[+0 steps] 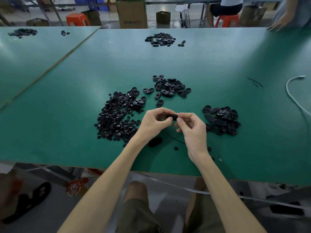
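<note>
Over the green table my left hand and my right hand pinch one small black oval plastic part between their fingertips, a little above the surface. A large heap of small round black pieces lies to the left of my hands. A pile of black oval shells sits beyond them. Another pile of oval parts lies to the right. One dark oval part rests on the table under my left wrist.
A farther pile of black parts lies near the table's back edge. A white cable curves along the right side. Another person's hand rests on the far right corner. Cardboard boxes and orange stools stand behind.
</note>
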### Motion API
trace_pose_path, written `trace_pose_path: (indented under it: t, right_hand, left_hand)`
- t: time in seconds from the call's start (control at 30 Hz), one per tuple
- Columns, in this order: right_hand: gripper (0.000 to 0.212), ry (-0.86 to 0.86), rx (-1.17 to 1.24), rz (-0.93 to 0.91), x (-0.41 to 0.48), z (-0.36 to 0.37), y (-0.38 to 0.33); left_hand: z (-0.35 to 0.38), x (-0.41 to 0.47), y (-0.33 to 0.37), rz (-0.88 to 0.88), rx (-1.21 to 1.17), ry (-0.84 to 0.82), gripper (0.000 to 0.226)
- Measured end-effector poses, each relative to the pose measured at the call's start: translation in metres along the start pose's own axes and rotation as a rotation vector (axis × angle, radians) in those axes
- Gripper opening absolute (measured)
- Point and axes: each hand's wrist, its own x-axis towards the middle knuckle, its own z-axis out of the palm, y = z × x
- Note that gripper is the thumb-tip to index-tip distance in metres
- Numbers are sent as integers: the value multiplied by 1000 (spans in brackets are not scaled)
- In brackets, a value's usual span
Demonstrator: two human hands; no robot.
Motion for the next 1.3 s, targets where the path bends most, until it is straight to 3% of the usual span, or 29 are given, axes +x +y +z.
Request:
trace_pose_path:
  t: [0.77,1.07,1.3]
  right_hand:
    - [16,-4,-24,25,2,2,0]
    - [12,64,-5,26,4,0,2]
    - [13,57,-21,31,4,0,1]
  left_hand:
    - [1,-1,-1,-29,46,27,20]
    - [-5,1,2,-34,-71,-59,23]
    - [-9,1,4,-23,14,-57,22]
